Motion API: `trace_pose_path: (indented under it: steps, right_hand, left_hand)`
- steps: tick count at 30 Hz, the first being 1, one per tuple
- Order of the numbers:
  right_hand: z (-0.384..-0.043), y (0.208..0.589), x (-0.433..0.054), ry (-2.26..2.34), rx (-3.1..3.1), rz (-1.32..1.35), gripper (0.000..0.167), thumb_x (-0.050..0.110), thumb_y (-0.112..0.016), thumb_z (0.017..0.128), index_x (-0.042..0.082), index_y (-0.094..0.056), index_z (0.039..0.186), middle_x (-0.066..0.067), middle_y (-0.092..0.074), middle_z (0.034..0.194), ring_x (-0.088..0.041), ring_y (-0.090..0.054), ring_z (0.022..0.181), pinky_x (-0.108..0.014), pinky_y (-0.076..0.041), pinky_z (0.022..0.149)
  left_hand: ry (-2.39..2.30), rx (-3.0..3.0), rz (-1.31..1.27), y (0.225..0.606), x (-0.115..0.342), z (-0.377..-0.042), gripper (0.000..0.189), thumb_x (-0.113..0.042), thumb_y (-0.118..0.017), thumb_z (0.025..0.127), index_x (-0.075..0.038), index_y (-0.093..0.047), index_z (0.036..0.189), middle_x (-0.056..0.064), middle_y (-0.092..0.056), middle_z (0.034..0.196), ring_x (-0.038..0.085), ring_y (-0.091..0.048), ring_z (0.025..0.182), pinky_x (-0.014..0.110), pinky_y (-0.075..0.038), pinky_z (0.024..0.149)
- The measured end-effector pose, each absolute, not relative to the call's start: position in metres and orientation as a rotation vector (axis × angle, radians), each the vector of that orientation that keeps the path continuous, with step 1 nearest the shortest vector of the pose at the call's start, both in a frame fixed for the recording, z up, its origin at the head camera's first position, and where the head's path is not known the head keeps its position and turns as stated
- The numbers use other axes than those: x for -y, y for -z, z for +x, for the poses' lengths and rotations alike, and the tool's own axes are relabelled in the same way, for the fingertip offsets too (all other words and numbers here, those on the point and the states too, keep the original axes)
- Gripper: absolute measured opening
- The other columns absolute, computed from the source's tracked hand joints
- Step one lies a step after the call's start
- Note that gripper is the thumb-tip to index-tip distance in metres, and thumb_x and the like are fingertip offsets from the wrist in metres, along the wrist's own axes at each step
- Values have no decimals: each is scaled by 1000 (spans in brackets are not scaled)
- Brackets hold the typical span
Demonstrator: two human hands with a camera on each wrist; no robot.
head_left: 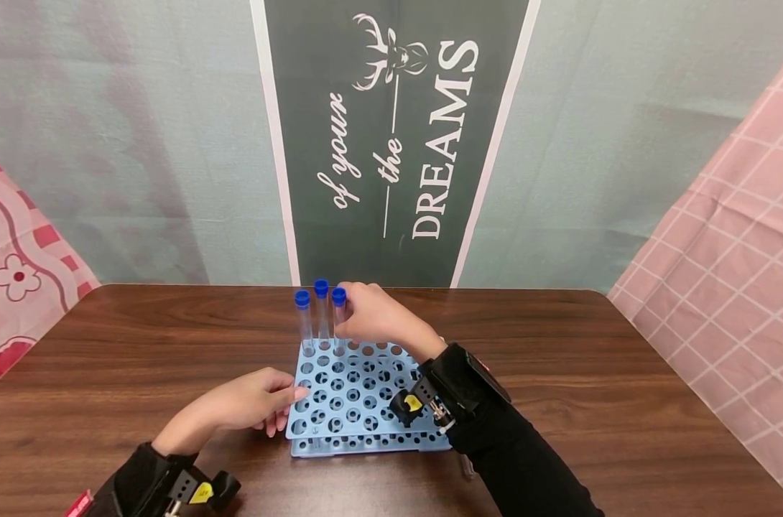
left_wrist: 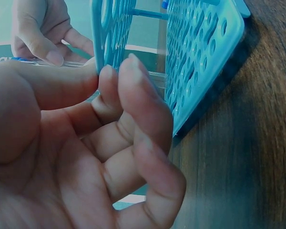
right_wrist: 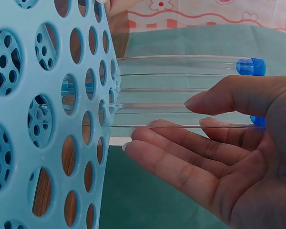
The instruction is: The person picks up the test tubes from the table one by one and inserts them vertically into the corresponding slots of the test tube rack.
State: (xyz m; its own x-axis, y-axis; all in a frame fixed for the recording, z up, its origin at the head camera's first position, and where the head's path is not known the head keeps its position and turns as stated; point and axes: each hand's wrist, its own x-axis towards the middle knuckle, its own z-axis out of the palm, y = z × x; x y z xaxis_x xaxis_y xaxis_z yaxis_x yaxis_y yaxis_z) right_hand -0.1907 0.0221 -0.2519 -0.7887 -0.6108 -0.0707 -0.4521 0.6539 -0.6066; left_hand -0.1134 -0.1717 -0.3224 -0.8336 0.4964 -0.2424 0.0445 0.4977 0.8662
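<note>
A light blue test tube rack (head_left: 336, 424) with rows of round holes stands on the table. My left hand (head_left: 252, 402) grips its left edge, thumb on the upper plate; in the left wrist view the thumb and fingertips (left_wrist: 133, 71) meet at that plate's edge. Three clear test tubes with blue caps stand upright in the far left corner of the rack: a left tube (head_left: 305, 323), a middle tube (head_left: 322, 316) and a right tube (head_left: 338, 316). My right hand (head_left: 375, 312) holds the right tube between thumb and fingers, below its cap. Its lower end passes into a rack hole.
The brown wooden table (head_left: 559, 345) extends to both sides of the rack. A clear tube-like piece (head_left: 467, 467) shows partly from under the right sleeve. Behind the table hangs a grey-green cloth (head_left: 559, 179) with lettering; pink cloths (head_left: 740, 251) hang at the sides.
</note>
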Motion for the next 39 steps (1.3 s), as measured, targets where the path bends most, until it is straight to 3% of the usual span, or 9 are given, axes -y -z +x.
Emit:
trace_pose_path:
  steps: [14, 26, 39]
  right_hand:
    - [-190, 251, -24, 809, -2625, -856, 18, 6, -66, 81, 1, -55, 94, -4, -59, 73, -14, -59, 59, -24, -48, 58]
    - [-186, 251, -31, 840, -2596, -835, 21, 5, -65, 81, 3, -51, 97, -3, -59, 74, -25, -62, 60, -26, -48, 52]
    - [-181, 255, -43, 929, -2564, -725, 26, 4, -68, 80, -2, -52, 100, -7, -61, 79, -22, -62, 58, -30, -52, 55]
  left_hand:
    - [-1300, -2277, 443, 321, 172, -114, 33, -25, -48, 96, -3, -53, 72, 1, -51, 58, 11, -46, 47, 18, -33, 43]
    - [-1310, -2271, 450, 321, 171, -112, 32, -24, -48, 96, -3, -53, 72, 0, -51, 58, 10, -46, 47, 18, -32, 42]
    - [-1304, -2282, 463, 324, 172, -112, 31, -23, -47, 96, -3, -53, 73, 0, -51, 58, 9, -46, 47, 18, -32, 42]
